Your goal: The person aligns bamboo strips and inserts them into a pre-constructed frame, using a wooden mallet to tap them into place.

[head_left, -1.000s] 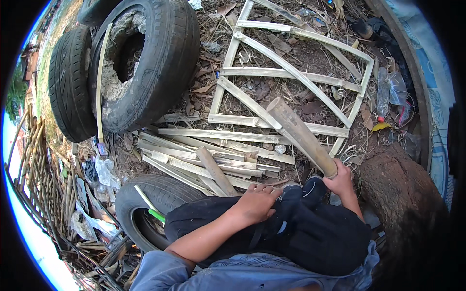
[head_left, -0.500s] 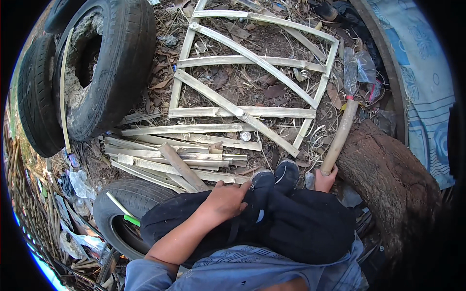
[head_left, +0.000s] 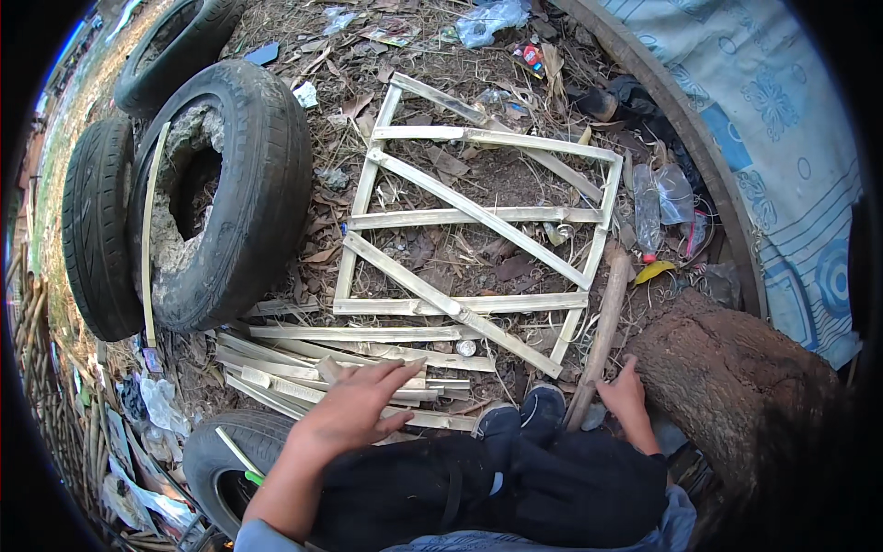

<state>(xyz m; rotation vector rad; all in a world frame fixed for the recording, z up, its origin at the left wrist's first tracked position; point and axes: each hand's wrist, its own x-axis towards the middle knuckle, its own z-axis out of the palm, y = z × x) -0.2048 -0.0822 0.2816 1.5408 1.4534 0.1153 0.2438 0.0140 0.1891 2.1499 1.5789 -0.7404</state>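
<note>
Three tyres (head_left: 235, 193) stand on the left, the nearest packed with dirt, a thin strip (head_left: 147, 230) leaning on it. A fourth tyre (head_left: 216, 460) lies at the lower left with a green-tipped stick (head_left: 241, 457) across it. A lattice frame (head_left: 478, 230) of pale slats lies flat on leaf-strewn ground. A trunk (head_left: 736, 377) fills the lower right. Above it, a clear bottle (head_left: 648, 216) and a yellow scrap (head_left: 655, 270) lie beside a curved pole (head_left: 681, 120), with patterned blue cloth (head_left: 763, 120) beyond. Plastic litter (head_left: 492, 18) lies at the top.
</note>
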